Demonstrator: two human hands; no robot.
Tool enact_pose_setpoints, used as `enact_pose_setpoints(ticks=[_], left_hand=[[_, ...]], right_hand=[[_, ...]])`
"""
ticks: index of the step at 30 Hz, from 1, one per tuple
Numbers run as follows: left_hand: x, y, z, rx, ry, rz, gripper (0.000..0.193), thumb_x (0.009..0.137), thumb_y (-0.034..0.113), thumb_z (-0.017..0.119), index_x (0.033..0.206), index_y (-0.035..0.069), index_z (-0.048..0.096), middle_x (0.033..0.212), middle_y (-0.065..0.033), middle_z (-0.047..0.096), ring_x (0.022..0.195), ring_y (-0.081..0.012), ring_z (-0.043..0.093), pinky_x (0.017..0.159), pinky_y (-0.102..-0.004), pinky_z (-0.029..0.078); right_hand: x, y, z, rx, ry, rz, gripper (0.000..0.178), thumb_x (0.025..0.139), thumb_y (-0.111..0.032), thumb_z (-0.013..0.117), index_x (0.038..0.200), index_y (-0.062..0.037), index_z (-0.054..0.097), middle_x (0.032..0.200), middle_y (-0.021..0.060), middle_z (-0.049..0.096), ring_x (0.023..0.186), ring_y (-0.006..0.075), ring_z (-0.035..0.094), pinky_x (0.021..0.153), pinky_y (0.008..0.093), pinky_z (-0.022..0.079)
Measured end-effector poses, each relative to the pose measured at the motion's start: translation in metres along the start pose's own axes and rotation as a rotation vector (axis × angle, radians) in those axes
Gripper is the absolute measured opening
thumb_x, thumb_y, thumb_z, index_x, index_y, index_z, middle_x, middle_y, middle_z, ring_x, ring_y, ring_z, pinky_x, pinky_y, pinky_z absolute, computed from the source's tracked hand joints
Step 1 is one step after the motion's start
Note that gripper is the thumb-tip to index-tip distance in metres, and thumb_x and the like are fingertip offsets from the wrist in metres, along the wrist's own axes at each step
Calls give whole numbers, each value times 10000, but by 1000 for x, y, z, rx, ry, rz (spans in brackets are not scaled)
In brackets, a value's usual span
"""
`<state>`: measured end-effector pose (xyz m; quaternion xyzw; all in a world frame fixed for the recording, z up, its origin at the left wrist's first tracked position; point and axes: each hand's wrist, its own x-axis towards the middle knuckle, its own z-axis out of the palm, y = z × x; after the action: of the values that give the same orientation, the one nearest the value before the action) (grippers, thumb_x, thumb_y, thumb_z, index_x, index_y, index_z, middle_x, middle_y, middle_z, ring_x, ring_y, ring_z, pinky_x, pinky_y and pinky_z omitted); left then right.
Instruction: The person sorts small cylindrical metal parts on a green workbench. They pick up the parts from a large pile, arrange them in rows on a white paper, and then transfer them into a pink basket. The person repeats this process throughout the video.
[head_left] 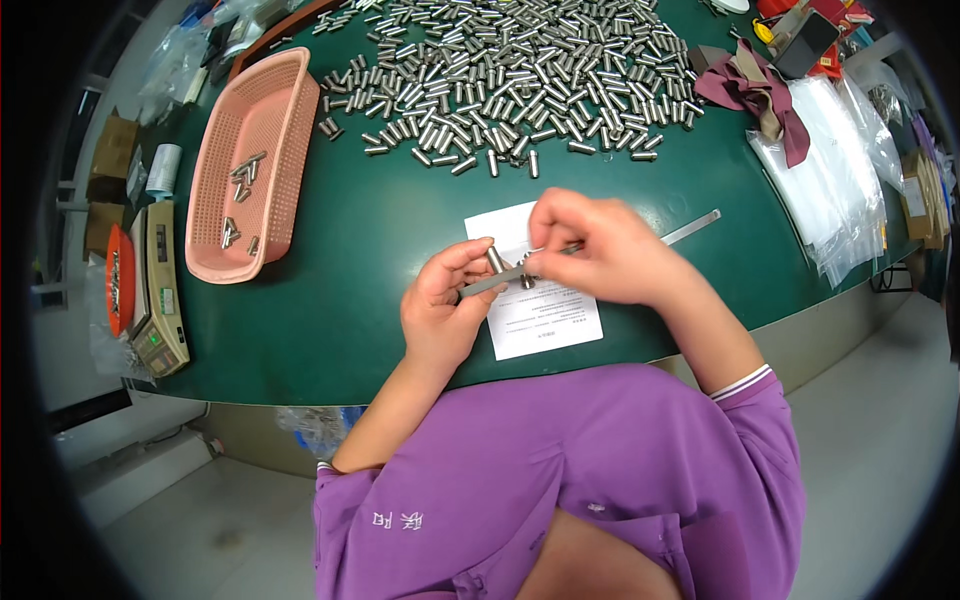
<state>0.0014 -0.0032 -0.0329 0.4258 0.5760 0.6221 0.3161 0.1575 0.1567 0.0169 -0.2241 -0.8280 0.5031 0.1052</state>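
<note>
My left hand (445, 305) is closed, with a short shiny metal pin (495, 260) upright at its fingertips. A flat grey metal bar (492, 283) crosses the same fingers and reaches my right hand (605, 250). The right fingers are pinched at the bar's inner end, beside a small metal part (527, 280) that they partly hide. Beyond the right hand, a thin silver strip (692, 227) sticks out; whether it is one piece with the bar is hidden. Under both hands, a printed white sheet (545, 335) lies on the green table (350, 330).
A large heap of metal pins (530, 80) covers the far middle. At left stand a pink plastic basket (298, 150) with several pins, a scale (160, 290) and an orange tray (122, 260). To the right lie a maroon cloth (755, 95) and clear plastic bags (830, 180).
</note>
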Motion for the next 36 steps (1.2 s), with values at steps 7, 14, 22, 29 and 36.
enact_pose_setpoints(ticks=[7, 14, 22, 29, 36], left_hand=[[3, -4, -3, -79, 7, 54, 359, 887, -99, 638, 1234, -45, 562, 1019, -97, 676, 943, -139, 661, 839, -260, 547], [1, -5, -1, 110, -49, 80, 393, 858, -95, 684, 1230, -24, 577, 1022, -89, 674, 949, -129, 656, 849, -266, 545], [0, -4, -1, 111, -96, 65, 374, 882, -103, 648, 1240, -51, 556, 1030, -110, 668, 970, -153, 660, 860, -275, 542], [1, -8, -7, 106, -69, 55, 372, 882, -101, 652, 1239, -56, 557, 1037, -115, 667, 960, -158, 663, 854, -276, 544], [-1, -5, 0, 70, -30, 121, 401, 859, -105, 679, 1239, -41, 567, 1031, -100, 660, 945, -144, 656, 851, -268, 545]], right_hand=[[-4, 12, -23, 92, -10, 94, 232, 820, -221, 733, 932, -108, 566, 683, 43, 674, 626, 207, 655, 596, 335, 486], [2, 1, 1, -4, -20, -17, 245, 839, -278, 712, 929, -121, 547, 767, 62, 708, 698, 274, 682, 627, 387, 504], [2, 2, -1, -2, -16, -42, 252, 811, -238, 739, 928, -118, 551, 718, 71, 685, 657, 262, 667, 608, 370, 494], [-3, 9, -23, 16, 0, 74, 258, 804, -237, 738, 914, -108, 544, 691, 51, 678, 642, 225, 669, 605, 353, 490], [1, 2, -6, 45, -7, -42, 244, 825, -161, 743, 907, -87, 526, 681, 24, 668, 605, 146, 604, 565, 288, 451]])
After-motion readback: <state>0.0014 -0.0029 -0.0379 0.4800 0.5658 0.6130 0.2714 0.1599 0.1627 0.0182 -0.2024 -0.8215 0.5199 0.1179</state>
